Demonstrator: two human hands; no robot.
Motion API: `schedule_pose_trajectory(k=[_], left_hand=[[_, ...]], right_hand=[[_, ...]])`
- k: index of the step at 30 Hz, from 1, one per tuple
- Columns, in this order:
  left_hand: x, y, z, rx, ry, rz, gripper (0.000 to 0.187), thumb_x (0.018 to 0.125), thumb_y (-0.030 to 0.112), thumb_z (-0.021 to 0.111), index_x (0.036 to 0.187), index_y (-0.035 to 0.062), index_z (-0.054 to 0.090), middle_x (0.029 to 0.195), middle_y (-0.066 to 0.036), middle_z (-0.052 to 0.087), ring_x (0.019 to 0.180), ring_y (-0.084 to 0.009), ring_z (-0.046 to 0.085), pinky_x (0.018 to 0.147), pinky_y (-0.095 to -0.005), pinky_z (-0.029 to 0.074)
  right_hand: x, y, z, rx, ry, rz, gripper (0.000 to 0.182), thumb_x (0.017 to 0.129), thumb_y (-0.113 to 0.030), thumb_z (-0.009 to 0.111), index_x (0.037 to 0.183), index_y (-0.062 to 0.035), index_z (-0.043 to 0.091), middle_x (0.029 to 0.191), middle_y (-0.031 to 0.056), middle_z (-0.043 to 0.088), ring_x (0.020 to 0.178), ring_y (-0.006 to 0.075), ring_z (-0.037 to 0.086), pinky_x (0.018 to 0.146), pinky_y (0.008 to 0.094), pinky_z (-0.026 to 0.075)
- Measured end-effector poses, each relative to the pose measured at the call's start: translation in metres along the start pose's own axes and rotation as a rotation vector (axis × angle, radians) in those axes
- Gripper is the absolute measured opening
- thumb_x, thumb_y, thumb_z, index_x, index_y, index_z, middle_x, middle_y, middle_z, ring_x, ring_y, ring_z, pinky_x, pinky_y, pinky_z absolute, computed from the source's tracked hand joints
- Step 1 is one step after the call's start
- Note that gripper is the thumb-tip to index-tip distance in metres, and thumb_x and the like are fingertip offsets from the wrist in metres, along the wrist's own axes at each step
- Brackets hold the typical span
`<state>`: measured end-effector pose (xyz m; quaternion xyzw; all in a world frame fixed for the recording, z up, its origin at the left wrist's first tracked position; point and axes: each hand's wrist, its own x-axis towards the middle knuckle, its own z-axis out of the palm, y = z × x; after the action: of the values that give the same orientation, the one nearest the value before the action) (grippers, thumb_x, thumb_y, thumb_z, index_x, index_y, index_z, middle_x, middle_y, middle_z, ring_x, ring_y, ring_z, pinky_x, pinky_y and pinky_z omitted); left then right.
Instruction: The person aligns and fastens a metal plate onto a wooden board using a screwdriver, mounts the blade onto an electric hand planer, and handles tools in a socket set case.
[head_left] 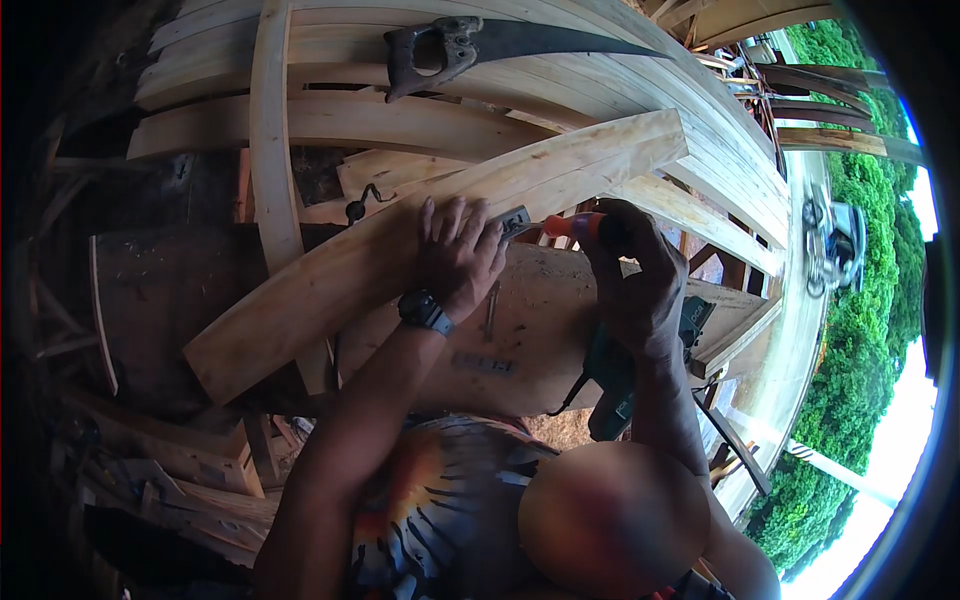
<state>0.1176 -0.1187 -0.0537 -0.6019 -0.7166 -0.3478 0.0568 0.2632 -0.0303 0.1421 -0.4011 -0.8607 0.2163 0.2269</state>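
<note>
My left hand [462,255], with a watch [425,312] on its wrist, presses over a pale wooden plank [330,290] that lies slanted across the bench. Its fingers are spread on the wood, and index finger and thumb grip the near end of a small flat metal piece [516,221] with dark markings. My right hand [640,265] is closed around an orange-and-black-handled screwdriver [570,226]. The thin tip points left at the metal piece and overlaps its end in this view. A nail-like metal rod [492,312] lies on the bench below my left hand.
A handsaw [440,52] rests on stacked boards [560,70] at the top. Below my right hand stands a green power tool [612,395] with a cord on the wooden bench [430,375]. An upright board [270,130] crosses at left. A parked vehicle [848,245] is outside.
</note>
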Motion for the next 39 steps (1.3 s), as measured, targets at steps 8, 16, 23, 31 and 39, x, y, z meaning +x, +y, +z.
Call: schedule_pose_trajectory(k=[8,16,23,31,39], left_hand=[[-0.001,-0.001,0.003,-0.009,0.023,0.000,0.024,0.087,0.031,0.080,0.106,0.0154,0.079,0.136,-0.008,0.069,0.131,-0.0347,0.057,0.116,-0.0672,0.035],[0.000,0.000,0.001,-0.020,0.007,-0.005,0.025,0.088,0.030,0.079,0.107,0.0149,0.079,0.136,-0.008,0.068,0.132,-0.0345,0.057,0.115,-0.0672,0.036],[-0.001,-0.001,0.002,-0.022,0.002,0.002,0.026,0.088,0.030,0.079,0.108,0.0147,0.079,0.136,-0.008,0.068,0.132,-0.0343,0.056,0.115,-0.0680,0.036],[-0.001,0.000,0.001,-0.021,-0.002,-0.004,0.026,0.088,0.030,0.080,0.108,0.0147,0.080,0.136,-0.009,0.068,0.132,-0.0346,0.056,0.116,-0.0670,0.036],[0.000,0.000,0.001,-0.016,0.003,-0.005,0.025,0.088,0.030,0.080,0.107,0.0145,0.080,0.137,-0.009,0.069,0.132,-0.0349,0.056,0.116,-0.0659,0.037]], right_hand=[[0.000,-0.003,-0.001,-0.030,-0.002,-0.006,0.031,0.093,-0.010,0.083,0.121,-0.0032,0.073,0.098,0.0099,0.079,0.089,0.0155,0.076,0.084,0.0311,0.059],[0.003,-0.005,-0.002,-0.033,0.013,-0.070,0.024,0.095,-0.009,0.080,0.116,0.0002,0.071,0.096,0.0145,0.078,0.086,0.0203,0.079,0.077,0.0322,0.060],[0.001,-0.003,-0.002,-0.017,0.018,-0.039,0.024,0.095,-0.010,0.081,0.114,-0.0001,0.072,0.095,0.0138,0.077,0.084,0.0193,0.078,0.077,0.0318,0.060],[-0.002,-0.004,-0.005,-0.038,0.016,-0.010,0.024,0.094,-0.009,0.082,0.114,-0.0011,0.073,0.093,0.0128,0.077,0.082,0.0181,0.076,0.077,0.0314,0.058],[-0.001,0.001,-0.019,-0.038,-0.114,-0.085,0.030,0.093,0.001,0.075,0.123,-0.0014,0.072,0.115,0.0176,0.075,0.100,0.0279,0.077,0.086,0.0381,0.060]])
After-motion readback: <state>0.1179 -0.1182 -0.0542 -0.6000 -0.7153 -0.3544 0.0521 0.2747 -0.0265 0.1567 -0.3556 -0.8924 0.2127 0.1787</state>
